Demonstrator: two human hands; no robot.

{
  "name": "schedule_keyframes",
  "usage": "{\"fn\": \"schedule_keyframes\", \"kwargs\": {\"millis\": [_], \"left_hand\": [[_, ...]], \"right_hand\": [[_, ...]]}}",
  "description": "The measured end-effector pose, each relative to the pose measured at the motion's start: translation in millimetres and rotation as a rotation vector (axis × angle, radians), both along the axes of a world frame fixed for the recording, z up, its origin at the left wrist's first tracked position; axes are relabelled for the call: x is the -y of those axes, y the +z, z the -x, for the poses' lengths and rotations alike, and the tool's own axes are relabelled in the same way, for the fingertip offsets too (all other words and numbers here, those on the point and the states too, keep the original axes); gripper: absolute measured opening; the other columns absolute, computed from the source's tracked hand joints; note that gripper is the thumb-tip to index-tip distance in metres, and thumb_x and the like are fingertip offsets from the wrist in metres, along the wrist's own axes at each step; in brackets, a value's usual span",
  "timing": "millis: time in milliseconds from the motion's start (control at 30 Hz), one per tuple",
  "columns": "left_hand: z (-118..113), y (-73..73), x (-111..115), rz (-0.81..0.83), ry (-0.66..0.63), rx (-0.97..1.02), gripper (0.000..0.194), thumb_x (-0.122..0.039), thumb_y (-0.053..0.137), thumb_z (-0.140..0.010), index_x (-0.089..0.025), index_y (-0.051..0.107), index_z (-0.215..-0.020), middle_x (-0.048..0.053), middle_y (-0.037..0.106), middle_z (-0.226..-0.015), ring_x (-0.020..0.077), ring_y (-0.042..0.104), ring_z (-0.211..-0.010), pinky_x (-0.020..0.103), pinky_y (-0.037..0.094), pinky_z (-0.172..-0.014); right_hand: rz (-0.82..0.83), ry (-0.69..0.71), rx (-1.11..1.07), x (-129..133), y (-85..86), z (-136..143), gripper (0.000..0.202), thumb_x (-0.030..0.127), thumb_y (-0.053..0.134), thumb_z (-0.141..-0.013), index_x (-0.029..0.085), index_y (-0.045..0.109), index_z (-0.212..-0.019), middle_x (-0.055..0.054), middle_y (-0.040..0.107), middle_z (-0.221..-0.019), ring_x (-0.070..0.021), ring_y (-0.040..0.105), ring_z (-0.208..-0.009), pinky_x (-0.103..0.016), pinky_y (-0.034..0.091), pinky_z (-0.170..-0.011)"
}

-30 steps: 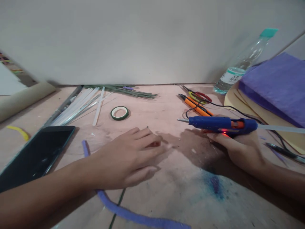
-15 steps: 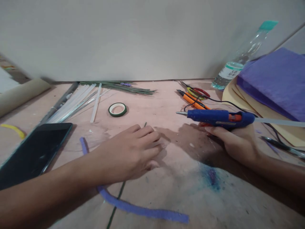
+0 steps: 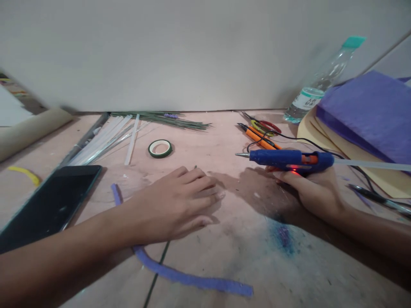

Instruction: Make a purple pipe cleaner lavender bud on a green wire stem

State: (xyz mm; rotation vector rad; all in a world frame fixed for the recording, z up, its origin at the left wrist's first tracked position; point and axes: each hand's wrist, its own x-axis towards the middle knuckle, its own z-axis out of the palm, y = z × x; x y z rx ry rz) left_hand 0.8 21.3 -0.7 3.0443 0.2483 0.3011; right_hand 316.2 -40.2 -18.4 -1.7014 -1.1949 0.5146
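My right hand (image 3: 316,192) is closed around a blue hot glue gun (image 3: 276,157), whose metal nozzle points left. A red light glows on the gun's body, and a clear glue stick (image 3: 369,163) runs out of its back. Palm down on the table lies my left hand (image 3: 183,203), its fingers stretched out and slightly bent. Under it passes a thin green stem wire (image 3: 156,278), mostly hidden by the hand. A purple strip (image 3: 195,281) crosses over the wire in front and continues beneath my left forearm.
A green tape roll (image 3: 160,148), glue sticks (image 3: 131,141) and green stems (image 3: 167,119) lie toward the wall. A phone (image 3: 54,205) is at left. Rightward are a cutter (image 3: 258,137), scissors (image 3: 263,126), pen (image 3: 379,196), bottle (image 3: 308,100) and purple sheets (image 3: 366,107).
The red light on the glue gun has come on. My left fingers have straightened a little, with the thumb stretched further out. The whole view has shifted slightly.
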Motion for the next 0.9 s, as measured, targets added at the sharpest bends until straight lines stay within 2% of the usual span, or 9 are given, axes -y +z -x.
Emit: {"fn": "schedule_keyframes", "kwargs": {"millis": [133, 233, 333, 400, 467, 633, 767, 900], "left_hand": [[-1.9, 0.4, 0.8, -0.06, 0.016, -0.058, 0.044, -0.054, 0.05, -0.116, -0.019, 0.072, -0.133, 0.014, 0.072, -0.143, 0.0357, 0.063, -0.119, 0.049, 0.045, -0.096], [-1.7, -1.8, 1.8, -0.062, 0.02, -0.038, 0.043, -0.049, 0.049, -0.117, -0.017, 0.071, -0.134, 0.014, 0.074, -0.139, 0.0349, 0.064, -0.117, 0.048, 0.044, -0.095], [-0.2, -4.6, 3.2, -0.069, 0.036, 0.028, 0.049, -0.041, 0.042, -0.118, -0.007, 0.06, -0.148, 0.018, 0.073, -0.144, 0.034, 0.064, -0.12, 0.048, 0.043, -0.098], [0.9, -4.8, 3.8, -0.074, 0.055, 0.057, 0.056, -0.041, 0.041, -0.118, -0.001, 0.05, -0.157, 0.022, 0.07, -0.149, 0.034, 0.063, -0.122, 0.047, 0.042, -0.101], [1.3, -3.6, 3.8, -0.068, 0.051, 0.048, 0.056, -0.042, 0.04, -0.118, -0.003, 0.049, -0.158, 0.021, 0.07, -0.15, 0.0337, 0.063, -0.122, 0.047, 0.042, -0.1], [-1.6, -1.3, 2.4, -0.082, 0.006, -0.03, 0.046, -0.047, 0.038, -0.119, -0.017, 0.067, -0.139, 0.014, 0.072, -0.143, 0.0335, 0.063, -0.118, 0.048, 0.041, -0.093], [-5.2, -3.1, 2.5, -0.125, 0.021, -0.009, 0.048, -0.053, 0.038, -0.119, -0.019, 0.072, -0.126, 0.013, 0.073, -0.139, 0.0332, 0.062, -0.119, 0.048, 0.042, -0.093], [-7.3, -3.8, 3.2, -0.14, 0.022, 0.028, 0.042, -0.045, 0.042, -0.119, -0.018, 0.074, -0.12, 0.014, 0.076, -0.131, 0.0322, 0.063, -0.113, 0.047, 0.044, -0.089]], "right_hand": [[-0.013, 0.007, -0.005, -1.1, -2.7, -1.0, 0.011, 0.032, 0.08, -0.07, 0.024, 0.083, -0.075, -0.005, 0.086, -0.079, -0.03, 0.082, -0.078, -0.038, 0.066, -0.069], [-0.038, 0.018, -0.01, -1.9, -5.2, -2.9, 0.009, 0.034, 0.08, -0.069, 0.027, 0.082, -0.073, -0.004, 0.085, -0.079, -0.0302, 0.082, -0.076, -0.039, 0.066, -0.066], [-0.034, 0.025, -0.005, -2.2, -7.6, -5.5, 0.007, 0.032, 0.082, -0.069, 0.027, 0.082, -0.075, -0.004, 0.085, -0.079, -0.0304, 0.082, -0.075, -0.038, 0.066, -0.063], [-0.031, 0.021, 0.006, -2.1, -8.5, -6.4, 0.006, 0.031, 0.082, -0.07, 0.027, 0.083, -0.075, -0.004, 0.085, -0.079, -0.0305, 0.082, -0.074, -0.038, 0.066, -0.063], [-0.037, 0.02, 0.008, -2.0, -8.5, -6.2, 0.006, 0.031, 0.082, -0.07, 0.027, 0.083, -0.074, -0.004, 0.086, -0.079, -0.0308, 0.083, -0.076, -0.039, 0.067, -0.065], [-0.051, 0.015, -0.004, -1.9, -6.5, -3.7, 0.006, 0.033, 0.083, -0.07, 0.028, 0.084, -0.071, -0.003, 0.086, -0.077, -0.0318, 0.083, -0.075, -0.042, 0.068, -0.067], [-0.051, 0.046, 0.0, -2.2, -4.7, -3.4, 0.004, 0.03, 0.081, -0.073, 0.027, 0.083, -0.073, -0.004, 0.086, -0.078, -0.0308, 0.083, -0.076, -0.042, 0.07, -0.073], [-0.042, 0.075, 0.008, -2.3, -2.8, -3.8, 0.005, 0.03, 0.08, -0.071, 0.027, 0.083, -0.074, -0.003, 0.087, -0.08, -0.0301, 0.084, -0.079, -0.04, 0.07, -0.074]]}}
